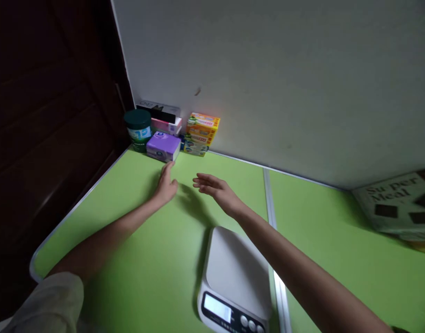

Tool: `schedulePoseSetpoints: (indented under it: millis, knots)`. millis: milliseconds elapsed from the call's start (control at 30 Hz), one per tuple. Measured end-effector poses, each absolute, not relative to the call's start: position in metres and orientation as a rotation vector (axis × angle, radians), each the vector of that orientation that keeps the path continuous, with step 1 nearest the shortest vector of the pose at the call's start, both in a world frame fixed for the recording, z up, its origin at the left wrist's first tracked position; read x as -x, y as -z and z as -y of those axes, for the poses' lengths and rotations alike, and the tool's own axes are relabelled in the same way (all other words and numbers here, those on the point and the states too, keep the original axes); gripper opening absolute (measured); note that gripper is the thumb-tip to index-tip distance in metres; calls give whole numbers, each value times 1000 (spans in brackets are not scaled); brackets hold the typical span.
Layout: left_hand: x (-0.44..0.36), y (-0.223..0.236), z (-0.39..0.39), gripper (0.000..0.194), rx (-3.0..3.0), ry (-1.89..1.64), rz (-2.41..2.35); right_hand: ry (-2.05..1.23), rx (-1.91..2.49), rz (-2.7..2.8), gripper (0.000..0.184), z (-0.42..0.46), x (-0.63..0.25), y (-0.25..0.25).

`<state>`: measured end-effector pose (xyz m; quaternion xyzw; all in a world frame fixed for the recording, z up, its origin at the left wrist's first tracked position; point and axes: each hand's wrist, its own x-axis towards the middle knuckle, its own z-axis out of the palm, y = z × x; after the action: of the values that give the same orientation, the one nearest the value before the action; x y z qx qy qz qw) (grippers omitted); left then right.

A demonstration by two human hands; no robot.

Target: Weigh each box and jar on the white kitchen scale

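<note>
My left hand (166, 187) reaches toward the far left of the green table, its fingertips close to the lower edge of a purple tissue pack (163, 146). Whether they touch the pack I cannot tell. Its fingers are stretched out and nothing is in them. Over the table's middle, my right hand (215, 188) has its fingers extended and holds nothing. Below it lies a white digital scale (236, 273) with a lit display and a bare weighing plate; my right forearm passes above its right side.
Against the wall stand a dark green lidded tub (138, 130), a pink-and-white box (167, 126) beneath a grey-black box (159, 111), and a yellow-orange box stack (201, 134). A "Super Meal" box (398, 203) leans at right. A metal strip (269, 199) crosses the green table (313, 222).
</note>
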<state>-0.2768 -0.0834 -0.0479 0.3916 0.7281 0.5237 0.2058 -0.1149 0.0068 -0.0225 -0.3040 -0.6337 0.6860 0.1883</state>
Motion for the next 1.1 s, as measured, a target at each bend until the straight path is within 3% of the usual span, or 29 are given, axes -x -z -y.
schedulePoseSetpoints:
  millis: [233,467,600,900,1100]
  knots:
    - [370,63,52,80,-687,-1532,-2290,-1938,1060,1541,63,-31,236,51]
    - [371,56,54,78,-636,-1459,-2302,-1941,1006,1551,44,-29,260,58]
    - [328,53,95,84,-670,-1395,-2195,-1961,1001,1599,41,-4,206,42]
    - [190,19,214,85,-1496,-1058,-1701,-1719,1059,1777,71,101,-9,-25]
    - [136,10,250,95,-1730,-792,-1548,-1511,1219,1781,71,152,-82,-27]
